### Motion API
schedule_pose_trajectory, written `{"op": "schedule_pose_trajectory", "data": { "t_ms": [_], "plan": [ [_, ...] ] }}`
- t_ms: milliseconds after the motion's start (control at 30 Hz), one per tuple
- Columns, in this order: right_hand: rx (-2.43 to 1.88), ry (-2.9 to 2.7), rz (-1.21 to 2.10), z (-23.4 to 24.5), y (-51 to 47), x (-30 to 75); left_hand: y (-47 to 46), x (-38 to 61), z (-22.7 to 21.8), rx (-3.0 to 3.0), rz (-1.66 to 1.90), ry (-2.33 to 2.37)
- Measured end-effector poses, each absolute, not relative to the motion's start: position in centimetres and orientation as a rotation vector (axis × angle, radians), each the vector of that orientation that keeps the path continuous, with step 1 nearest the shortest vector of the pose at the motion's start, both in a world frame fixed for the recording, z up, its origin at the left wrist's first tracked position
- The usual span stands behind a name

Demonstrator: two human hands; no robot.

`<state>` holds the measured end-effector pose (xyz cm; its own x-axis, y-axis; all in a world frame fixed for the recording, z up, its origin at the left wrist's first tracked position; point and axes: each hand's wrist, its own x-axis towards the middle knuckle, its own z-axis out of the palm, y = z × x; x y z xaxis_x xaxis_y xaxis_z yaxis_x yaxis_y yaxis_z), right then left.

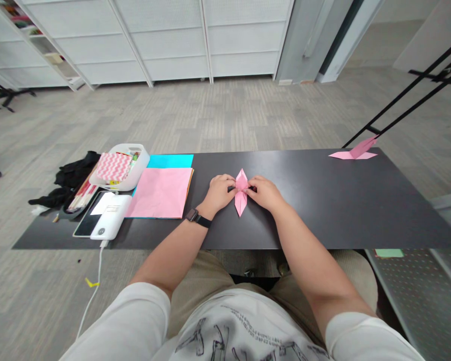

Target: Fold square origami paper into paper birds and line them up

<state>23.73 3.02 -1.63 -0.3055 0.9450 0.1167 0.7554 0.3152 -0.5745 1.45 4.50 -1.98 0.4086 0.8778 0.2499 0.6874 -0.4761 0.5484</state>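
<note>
Pink paper diamond (241, 201), folded slim and pointed, lies on the black tabletop (323, 200). It is pinched at its narrow waist from both sides by two hands, the left hand (220, 193) and the right hand (267, 194), with fingertips closed on it. One tip juts beyond the grip and one points back toward the person. Far to the right of the grip rests a second folded pink piece (355, 150), making two. Left of the grip lie one stack of flat paper sheets (161, 193), pink on top and cyan beneath, then one white plastic tray (141, 163) and one white power bank (113, 218).
</note>
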Motion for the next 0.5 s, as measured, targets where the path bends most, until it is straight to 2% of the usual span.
{"op": "schedule_pose_trajectory", "data": {
  "t_ms": [500],
  "plan": [
    [-1.749, -1.995, 0.451, -1.7, 2.9, 21.7, 4.9, 2.3, -3.6, 2.237, 0.834, 1.556]
  ]
}}
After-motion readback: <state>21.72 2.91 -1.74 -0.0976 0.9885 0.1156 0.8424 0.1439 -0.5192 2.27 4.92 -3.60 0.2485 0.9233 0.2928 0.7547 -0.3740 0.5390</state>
